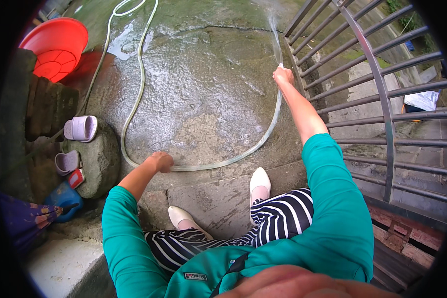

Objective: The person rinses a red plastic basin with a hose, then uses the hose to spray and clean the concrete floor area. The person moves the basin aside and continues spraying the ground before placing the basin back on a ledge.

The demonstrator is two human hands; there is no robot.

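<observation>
My right hand (pixel 283 76) is closed round the end of a pale, clear plastic hose (pixel 223 162), and water (pixel 273 28) sprays from it towards the top of the view, beside a metal railing. From that hand the hose curves down and left to my left hand (pixel 161 161), low over the ground. My left fingers are curled at the hose; whether they grip it is hard to see. Past the left hand the hose bends upward and loops at the top left. The concrete ground (pixel 197 85) is wet and shiny.
A metal railing (pixel 385 93) runs along the right. At left are a red plastic basin (pixel 61 44), a rock (pixel 104 160) with a lilac slipper (pixel 81 128) on it, another slipper (pixel 67 162), a blue plastic object (pixel 65 201) and a folded purple umbrella (pixel 26 218). A concrete ledge (pixel 63 260) lies lower left.
</observation>
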